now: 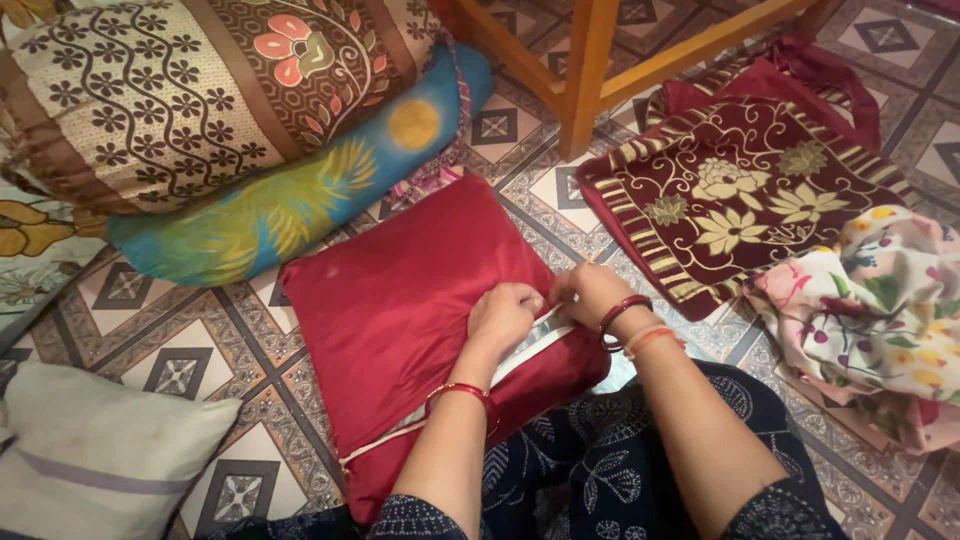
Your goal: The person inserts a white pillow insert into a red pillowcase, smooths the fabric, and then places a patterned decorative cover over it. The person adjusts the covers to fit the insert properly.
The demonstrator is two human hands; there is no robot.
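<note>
Here, hands: both meet at the near right edge of the red cushion [400, 300].
Left hand [503, 318]: fingers curled tight, pinching the red cover at its open edge.
Right hand [588, 295]: fingers bent and closed on the same edge, touching the left hand.
Red cushion: lies on the tiled floor [180, 330], its near end against the person's lap; a pale inner pillow [540, 340] shows through the opening.
Far left: a brown patterned bolster [170, 90] lies atop a blue one [300, 200].
Right: a maroon flowered cover [730, 200], then a floral cloth [880, 300].
Near left: a grey pillow [90, 460].
Far: wooden furniture legs [585, 70].
</note>
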